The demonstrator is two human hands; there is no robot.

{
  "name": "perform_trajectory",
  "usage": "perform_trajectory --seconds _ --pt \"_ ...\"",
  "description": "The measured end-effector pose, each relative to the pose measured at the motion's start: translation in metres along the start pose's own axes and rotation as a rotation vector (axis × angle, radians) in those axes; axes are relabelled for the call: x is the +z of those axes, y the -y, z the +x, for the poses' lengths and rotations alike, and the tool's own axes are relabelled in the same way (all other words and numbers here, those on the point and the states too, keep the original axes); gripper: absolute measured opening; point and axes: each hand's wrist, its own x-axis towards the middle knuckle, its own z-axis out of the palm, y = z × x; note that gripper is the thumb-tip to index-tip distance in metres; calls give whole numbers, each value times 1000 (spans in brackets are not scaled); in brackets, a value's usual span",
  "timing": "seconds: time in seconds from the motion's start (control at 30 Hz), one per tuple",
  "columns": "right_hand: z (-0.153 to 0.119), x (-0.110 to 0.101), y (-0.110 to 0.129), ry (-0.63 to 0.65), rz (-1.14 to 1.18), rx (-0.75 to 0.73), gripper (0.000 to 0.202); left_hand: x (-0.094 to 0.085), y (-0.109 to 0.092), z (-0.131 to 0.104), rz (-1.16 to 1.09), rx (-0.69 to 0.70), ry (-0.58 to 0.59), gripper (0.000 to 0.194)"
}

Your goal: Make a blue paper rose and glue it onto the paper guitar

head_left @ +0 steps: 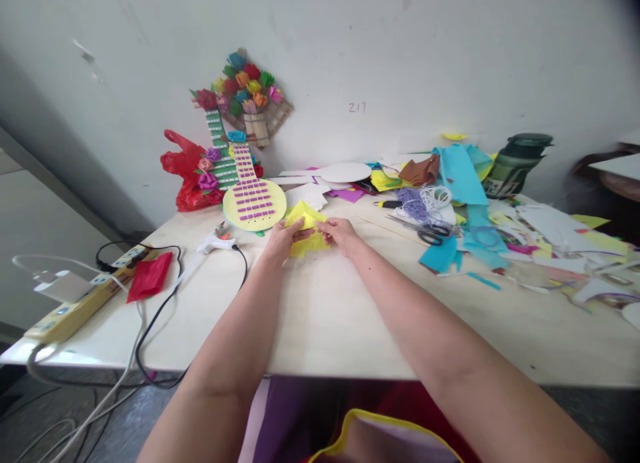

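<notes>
A piece of yellow crepe paper (306, 213) is held between my two hands above the middle of the table. My left hand (289, 235) grips its left side, fingers closed round it. At its right edge, my right hand (339, 234) pinches the paper between thumb and fingers. The paper looks folded, with a lower part hanging below my fingers. Just behind and to the left, a yellow guitar-shaped craft piece (255, 200) with purple strips leans against other paper flowers. A white glue gun (217, 243) lies to the left of my left hand.
On the left sits a power strip (80, 300) with cables and a red paper packet (150, 277). Scissors (434, 234), yarn (414, 204), blue crepe paper (465, 174) and scraps spread over the right side. A green bottle (517, 166) stands at the back right.
</notes>
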Motion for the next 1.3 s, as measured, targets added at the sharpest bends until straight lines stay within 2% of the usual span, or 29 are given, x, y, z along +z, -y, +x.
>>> perform_trajectory --seconds 0.47,0.63,0.73,1.0,1.17,1.3 --pt "1 0 -2 -74 12 -37 27 -2 5 4 27 6 -56 35" --pt "2 -1 0 -64 104 14 22 -4 5 4 90 43 -47 33" --pt "3 -5 2 -44 135 43 27 -3 4 4 129 38 -40 35" --pt "4 -7 1 21 -5 29 28 -1 7 4 292 -8 -47 35" --pt "2 -6 2 -24 -61 2 31 0 6 3 238 -42 -34 37" --pt "3 -8 1 -50 -70 -13 34 0 2 1 169 -47 23 36"
